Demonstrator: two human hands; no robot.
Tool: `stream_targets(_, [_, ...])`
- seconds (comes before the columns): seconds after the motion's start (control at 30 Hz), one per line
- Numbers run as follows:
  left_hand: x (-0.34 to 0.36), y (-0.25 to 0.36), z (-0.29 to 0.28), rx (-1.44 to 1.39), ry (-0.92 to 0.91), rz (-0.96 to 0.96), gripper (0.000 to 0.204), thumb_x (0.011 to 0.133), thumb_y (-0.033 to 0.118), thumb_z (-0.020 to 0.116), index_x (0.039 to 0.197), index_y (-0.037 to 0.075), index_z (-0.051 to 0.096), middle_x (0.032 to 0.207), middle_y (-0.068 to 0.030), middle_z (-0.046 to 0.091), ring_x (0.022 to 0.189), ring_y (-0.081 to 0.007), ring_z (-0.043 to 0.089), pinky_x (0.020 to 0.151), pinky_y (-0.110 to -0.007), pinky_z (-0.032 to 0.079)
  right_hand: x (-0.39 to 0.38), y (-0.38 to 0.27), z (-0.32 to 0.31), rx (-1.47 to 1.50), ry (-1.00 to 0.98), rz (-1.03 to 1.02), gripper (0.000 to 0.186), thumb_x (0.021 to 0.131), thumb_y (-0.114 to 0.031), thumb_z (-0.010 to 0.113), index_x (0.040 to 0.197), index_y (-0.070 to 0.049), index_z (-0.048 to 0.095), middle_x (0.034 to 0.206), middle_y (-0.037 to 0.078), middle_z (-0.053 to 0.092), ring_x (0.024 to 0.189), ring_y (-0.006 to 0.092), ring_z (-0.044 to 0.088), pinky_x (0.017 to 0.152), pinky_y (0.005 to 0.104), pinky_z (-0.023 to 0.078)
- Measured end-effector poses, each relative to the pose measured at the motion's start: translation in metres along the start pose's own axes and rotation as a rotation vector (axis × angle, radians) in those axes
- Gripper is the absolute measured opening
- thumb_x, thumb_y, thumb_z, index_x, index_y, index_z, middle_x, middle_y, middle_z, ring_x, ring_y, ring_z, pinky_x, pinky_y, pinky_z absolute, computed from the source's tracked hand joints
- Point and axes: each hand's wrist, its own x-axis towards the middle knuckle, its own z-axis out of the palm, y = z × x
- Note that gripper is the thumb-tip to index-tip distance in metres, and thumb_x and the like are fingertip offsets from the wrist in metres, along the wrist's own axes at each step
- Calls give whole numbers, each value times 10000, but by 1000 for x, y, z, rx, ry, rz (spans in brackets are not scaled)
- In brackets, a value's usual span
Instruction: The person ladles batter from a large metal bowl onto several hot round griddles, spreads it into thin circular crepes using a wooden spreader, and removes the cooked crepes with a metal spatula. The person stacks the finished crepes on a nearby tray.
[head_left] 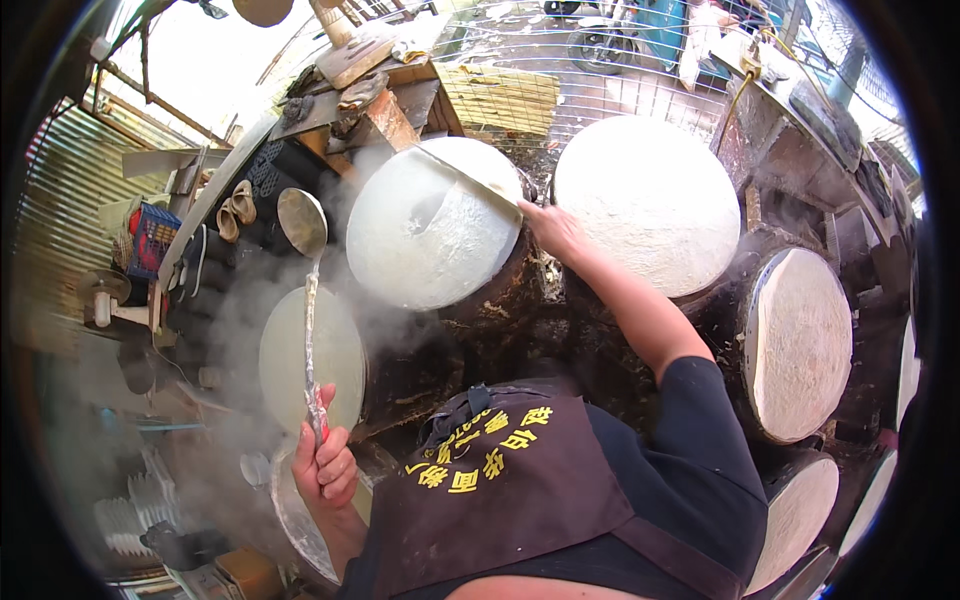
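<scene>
My left hand grips the red-ended handle of a long ladle, held upright at the lower left, its bowl raised beside the upper middle round pan. My right hand is closed on the end of a long, thin flat scraper lying across that round pan, whose pale, thin layer is smooth on one part and wrinkled on another. To the right of it is a round pan of white, textured sheet. Steam rises around the ladle and over a translucent round pan at the left.
More round pans line the right side. At the back stand a cluttered wooden stand, wire mesh and a parked two-wheeler. Left are sandals, a blue crate and a small fan. My dark apron fills the lower middle.
</scene>
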Motion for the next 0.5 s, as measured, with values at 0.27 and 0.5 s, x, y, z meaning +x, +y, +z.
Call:
stream_targets(0.27, [7,-10,7,19,-6,-46,559,1039,277,325,1501,111,56,702,-38,355,438,-63,301,316,-186,317,-6,-37,23,197,13,-61,432,884,-76,500,1310,-148,487,813,195,633,730,337,634,648,447,500])
stream_targets(0.5, [4,-13,1,45,83,-21,549,1029,246,365,1494,114,105,690,-26,353,459,-67,319,330,-182,336,-78,-32,31,157,123,266,516,850,-46,483,1356,-116,410,823,220,591,806,399,610,708,493,475])
